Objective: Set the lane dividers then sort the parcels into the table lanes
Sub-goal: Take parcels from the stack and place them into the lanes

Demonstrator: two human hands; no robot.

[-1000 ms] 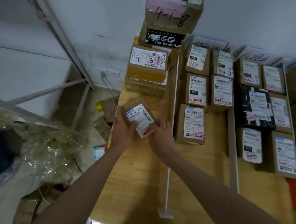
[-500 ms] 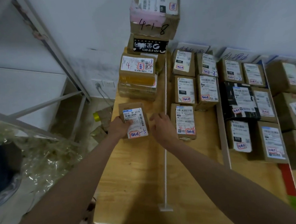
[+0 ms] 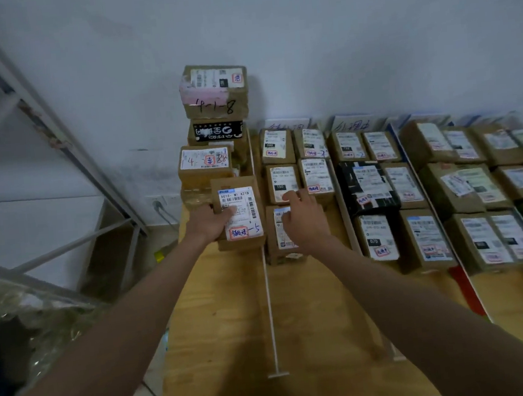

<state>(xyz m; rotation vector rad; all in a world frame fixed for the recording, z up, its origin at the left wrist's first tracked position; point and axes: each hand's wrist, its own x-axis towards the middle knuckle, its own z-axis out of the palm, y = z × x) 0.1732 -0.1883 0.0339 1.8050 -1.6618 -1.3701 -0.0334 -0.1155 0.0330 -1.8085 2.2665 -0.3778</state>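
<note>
My left hand (image 3: pixel 210 222) holds a small brown parcel (image 3: pixel 242 199) with a white shipping label by its left side, in the leftmost lane of the wooden table (image 3: pixel 223 345). The parcel sits in front of a stack of larger boxes (image 3: pixel 215 106). My right hand (image 3: pixel 304 222) hovers with loosely bent fingers over a labelled parcel (image 3: pixel 282 250) in the second lane and holds nothing. A thin white lane divider (image 3: pixel 269 308) runs between the two hands. A second divider (image 3: pixel 347 221) borders the lane on the right.
Rows of labelled brown parcels (image 3: pixel 427 239) and one black parcel (image 3: pixel 366 187) fill the lanes to the right. A metal shelf frame (image 3: pixel 55 131) stands at the left, with crumpled plastic wrap (image 3: pixel 38 318) on the floor. The white wall lies behind the table.
My left hand has carried the small parcel forward toward the stack in the left lane. My right hand has let go of it and moved right, over the second lane.
</note>
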